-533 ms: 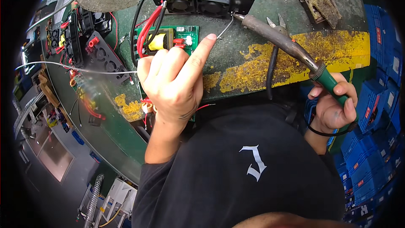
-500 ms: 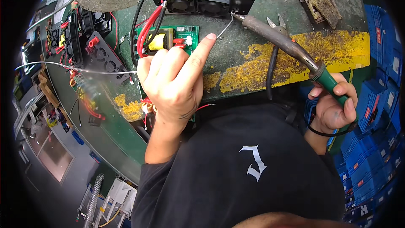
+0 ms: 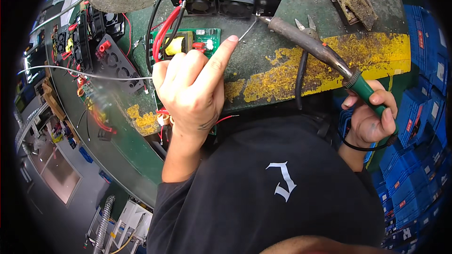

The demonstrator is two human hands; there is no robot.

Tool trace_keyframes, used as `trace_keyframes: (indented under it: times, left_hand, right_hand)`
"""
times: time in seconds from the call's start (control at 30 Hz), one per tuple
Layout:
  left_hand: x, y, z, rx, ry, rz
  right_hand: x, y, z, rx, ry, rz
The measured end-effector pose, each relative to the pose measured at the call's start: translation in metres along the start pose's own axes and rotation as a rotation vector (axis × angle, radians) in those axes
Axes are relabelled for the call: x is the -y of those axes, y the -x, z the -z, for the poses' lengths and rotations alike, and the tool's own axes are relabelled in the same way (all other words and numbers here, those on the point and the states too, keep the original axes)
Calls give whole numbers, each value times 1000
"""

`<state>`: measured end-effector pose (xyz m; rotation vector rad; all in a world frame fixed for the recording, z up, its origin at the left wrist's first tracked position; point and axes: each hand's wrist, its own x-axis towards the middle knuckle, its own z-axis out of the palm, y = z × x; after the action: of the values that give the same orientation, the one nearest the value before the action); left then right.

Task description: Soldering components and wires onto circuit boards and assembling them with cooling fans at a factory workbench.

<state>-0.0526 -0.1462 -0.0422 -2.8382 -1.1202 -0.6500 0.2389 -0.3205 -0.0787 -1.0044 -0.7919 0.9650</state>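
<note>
Fan panel (image 3: 235, 5) at the tip of a soldering iron (image 3: 308, 46)

Stands at the far middle of a green worktop (image 3: 263, 49), beyond a worn yellow strip (image 3: 367, 59). Gripping the iron by its green handle with right hand (image 3: 372, 117); keeping solder wire (image 3: 247, 29) in a curled left hand (image 3: 190, 84), with index finger outstretched. Flanked at right by stacked blue crates (image 3: 414, 122); near left, a silvery duct (image 3: 103, 216).
</note>
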Motion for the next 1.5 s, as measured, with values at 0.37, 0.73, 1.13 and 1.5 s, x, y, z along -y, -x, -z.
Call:
trace_keyframes:
  times: [0.37, 0.73, 1.13, 1.5]
  left_hand:
    - [-2, 0, 3, -35, 23, 28]
    - [-11, -16, 7, -52, 114, 49]
    - [-11, -16, 6, -19, 56, 64]
    - [-9, -3, 24, -2, 148, 17]
  right_hand:
    - [7, 6, 5, 1, 1, 30]
    - [6, 0, 4, -14, -17, 39]
    - [3, -6, 4, -12, -62, 52]
    - [34, 8, 40, -163, -179, 117]
